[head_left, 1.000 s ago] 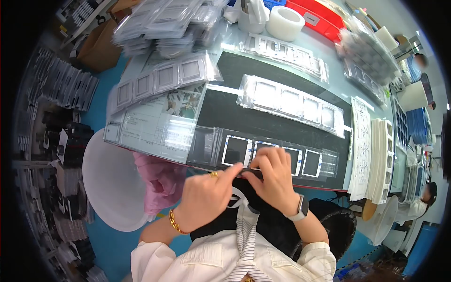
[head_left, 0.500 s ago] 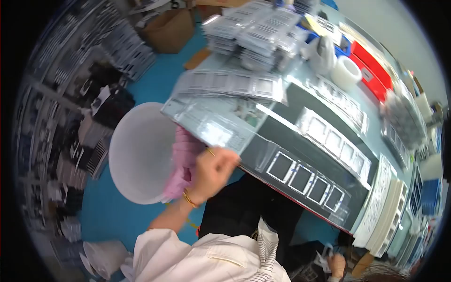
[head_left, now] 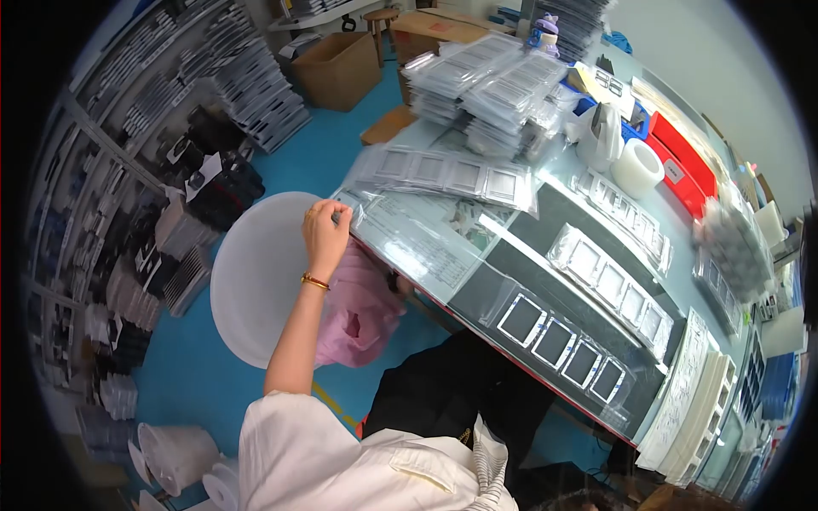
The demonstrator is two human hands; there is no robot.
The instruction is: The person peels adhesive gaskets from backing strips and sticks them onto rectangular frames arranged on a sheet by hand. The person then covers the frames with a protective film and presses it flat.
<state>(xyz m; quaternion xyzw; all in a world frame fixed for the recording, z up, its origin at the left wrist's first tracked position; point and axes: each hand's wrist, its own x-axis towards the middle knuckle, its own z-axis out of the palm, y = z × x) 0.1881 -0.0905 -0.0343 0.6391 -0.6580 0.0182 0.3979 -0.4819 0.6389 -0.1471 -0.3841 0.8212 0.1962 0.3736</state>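
My left hand (head_left: 325, 234), with a bracelet at the wrist, is raised over the rim of a large white bin (head_left: 247, 281), beside the left corner of the glass-topped table (head_left: 417, 243). Its thumb and fingers are pinched together; whatever they hold, if anything, is too small to make out. Below and to the right of the wrist hangs pink cloth (head_left: 362, 311). On the dark mat lies a clear film strip with several white-edged frames (head_left: 558, 345), and a second strip of white frames (head_left: 612, 281) lies behind it. My right hand is out of view.
Stacks of bagged frame sheets (head_left: 486, 85) stand at the table's far end, with a bagged row (head_left: 447, 175) nearer. A white roll (head_left: 637, 169) and a red bin (head_left: 680, 157) are farther right. Loaded shelves (head_left: 128, 145) line the left; a cardboard box (head_left: 336, 72) stands behind.
My left hand has moved up and left, from the table's front edge to its left corner by the bin. A hand at the lower right has gone out of view.
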